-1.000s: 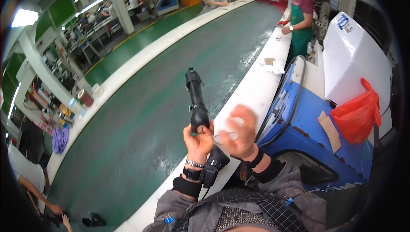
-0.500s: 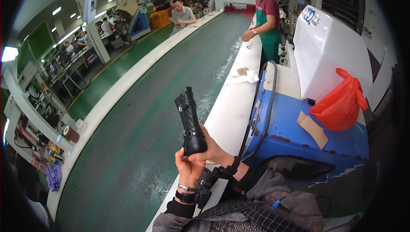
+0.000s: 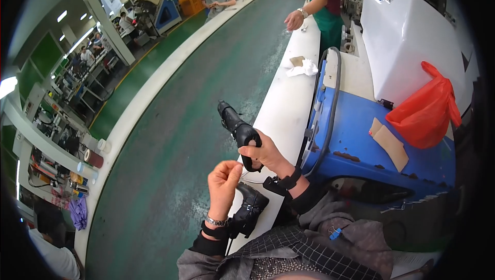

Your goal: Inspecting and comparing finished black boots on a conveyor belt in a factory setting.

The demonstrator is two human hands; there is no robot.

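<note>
A black boot point(image 3: 236, 124) with straps is gripped in my right hand point(image 3: 272, 152). It lies tilted over the edge of the conveyor belt, its shaft pointing away to the left and its underside turned toward me. Just left of the boot's near end, my left hand point(image 3: 221, 191) is closed in a pinch, with thumb and forefinger together. Whatever that pinch holds, if anything, is too small to tell. Below my hands a second black boot point(image 3: 253, 202) with a buckled strap rests on the white ledge point(image 3: 273, 106), partly hidden by my left wrist gear.
The green conveyor belt point(image 3: 170, 141) runs into the distance. On its right stands a blue machine point(image 3: 356, 141) bearing a red plastic bag point(image 3: 425, 110) and brown cardboard point(image 3: 389, 143). A co-worker's hand point(image 3: 295, 20) reaches over the belt. White crumpled paper point(image 3: 304, 69) lies on the ledge.
My right hand has tipped the boot from upright to slanting, turning its underside to me. My left hand has come off the boot and pinched its fingers. The second boot shows more fully.
</note>
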